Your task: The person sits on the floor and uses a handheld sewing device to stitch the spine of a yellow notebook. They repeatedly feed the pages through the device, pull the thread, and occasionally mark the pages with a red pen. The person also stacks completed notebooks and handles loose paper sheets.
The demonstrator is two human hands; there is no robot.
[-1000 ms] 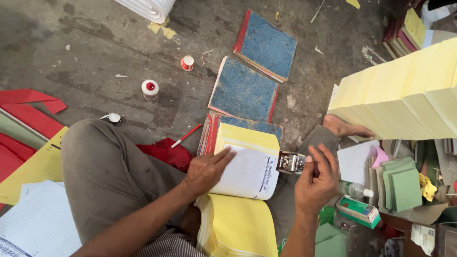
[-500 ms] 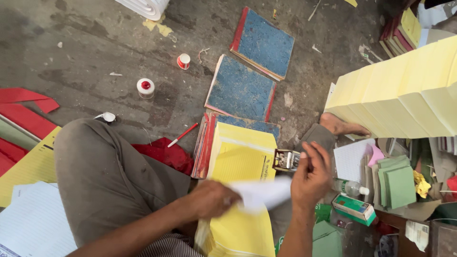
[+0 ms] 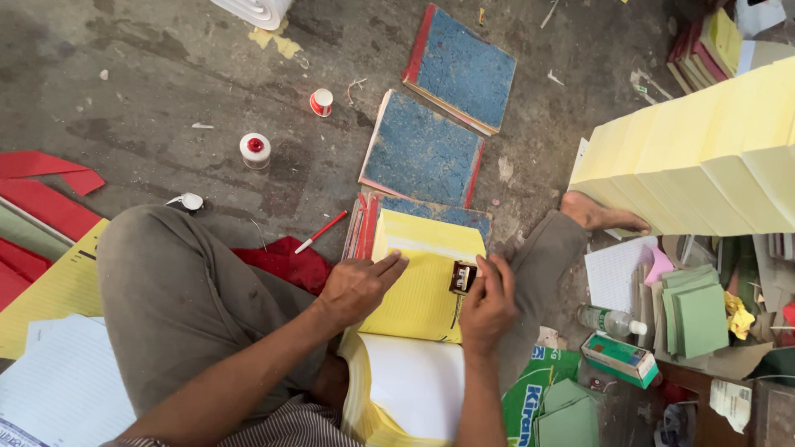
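My left hand (image 3: 356,285) lies flat on a yellow lined page (image 3: 418,302) of a thick pad that rests on a blue-and-red covered book (image 3: 431,211). My right hand (image 3: 489,302) grips a small metal stamping device (image 3: 461,277) and holds it upright on the page's right edge. Turned-over white sheets (image 3: 414,381) hang from the pad towards my lap. My bent knee in grey trousers (image 3: 174,281) is to the left.
Two more blue books (image 3: 422,153) (image 3: 464,66) lie on the concrete floor beyond. A tall stack of yellow paper (image 3: 704,157) stands at right. Small red-capped pots (image 3: 255,149) (image 3: 321,101), a red pen (image 3: 321,232), red sheets (image 3: 41,207), green card pieces (image 3: 700,319) and a plastic bottle (image 3: 609,320) lie around.
My left hand has flipped a white sheet down towards my lap and come back onto the yellow lined page now showing. The right hand has stayed on the stamping device.
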